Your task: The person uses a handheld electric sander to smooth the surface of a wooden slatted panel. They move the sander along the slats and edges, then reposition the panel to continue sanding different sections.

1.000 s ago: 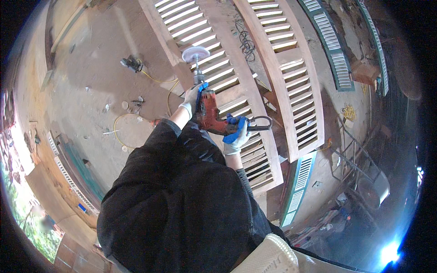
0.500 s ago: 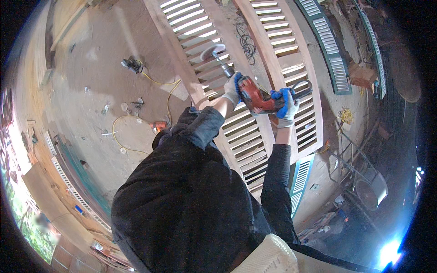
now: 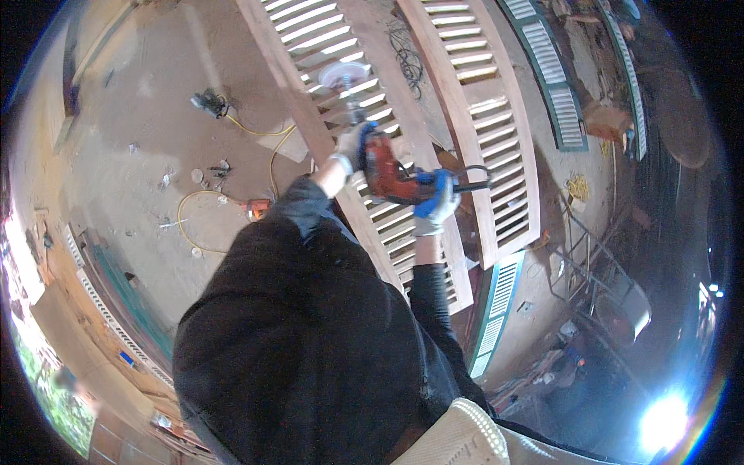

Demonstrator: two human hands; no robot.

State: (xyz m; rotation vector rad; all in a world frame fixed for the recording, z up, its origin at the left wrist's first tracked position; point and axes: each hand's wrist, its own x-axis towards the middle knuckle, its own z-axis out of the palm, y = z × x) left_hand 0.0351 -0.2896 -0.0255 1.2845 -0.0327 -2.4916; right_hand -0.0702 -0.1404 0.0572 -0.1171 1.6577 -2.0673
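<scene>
Both my gloved hands hold a red corded power drill [image 3: 387, 172] over a bare wooden louvered shutter [image 3: 280, 76]. My left hand [image 3: 350, 149] is wrapped round the front of the drill behind its chuck. My right hand [image 3: 438, 200] grips the rear handle, where the black cord leaves. A round, pale sanding disc [image 3: 343, 75] sits at the end of the shaft, blurred, over the slats; whether it touches them I cannot tell. A second bare wooden shutter [image 3: 448, 93] lies alongside to the right.
On the floor at left lie a dark power tool [image 3: 208, 102], an orange tool [image 3: 258, 208] and a yellow cord [image 3: 183, 209]. Green-framed shutters [image 3: 554, 70] lie at the far right, another [image 3: 496, 314] nearer. A wheelbarrow [image 3: 632, 310] stands right; a bright light [image 3: 664, 422] glares lower right.
My hands and the drill have moved left, and the disc has shifted left and farther away over the slats. My whole view has turned slightly.
</scene>
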